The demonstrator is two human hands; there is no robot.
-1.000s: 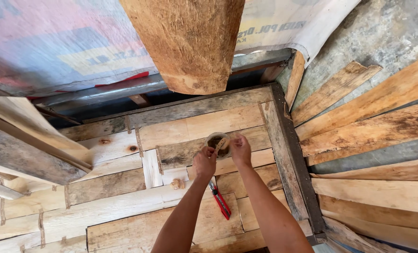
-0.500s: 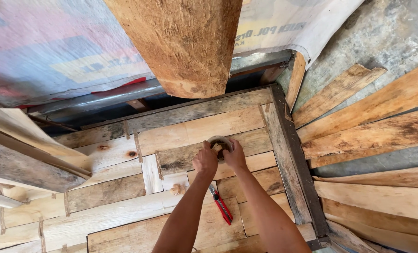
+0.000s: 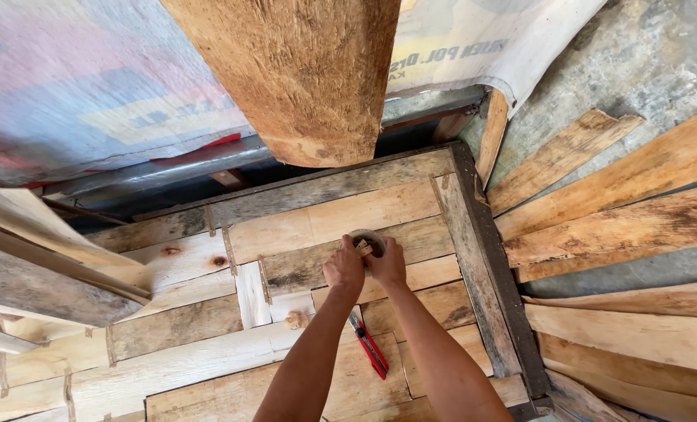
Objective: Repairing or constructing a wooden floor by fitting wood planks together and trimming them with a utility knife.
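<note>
Two bare hands are meeting over a patchwork wooden panel point(image 3: 207, 367) of nailed planks, lying under a broad rough log point(image 3: 301, 70) that is overhanging its far edge. Loose boards point(image 3: 614, 219) are fanning out past the panel's right edge, beside its dark frame rail point(image 3: 489, 266). Along the far side, a printed tarpaulin point(image 3: 82, 86) in faded pink, blue and yellow is stretching behind the log, with a white printed sheet point(image 3: 489, 39) draping toward the far right corner; its lettering is too blurred to matter. Near the middle of the panel, the left hand point(image 3: 344, 270) and right hand point(image 3: 387, 262) are pressing together around a small roll of tape point(image 3: 366, 238), fingers curled and grasping it, a short wooden piece point(image 3: 361, 248) pinched between them. I judge that keeping the roll steady with one hand while the other is working the piece would be serving best. Red-handled pliers point(image 3: 368, 352) are lying between the forearms, toward the near edge.
</note>
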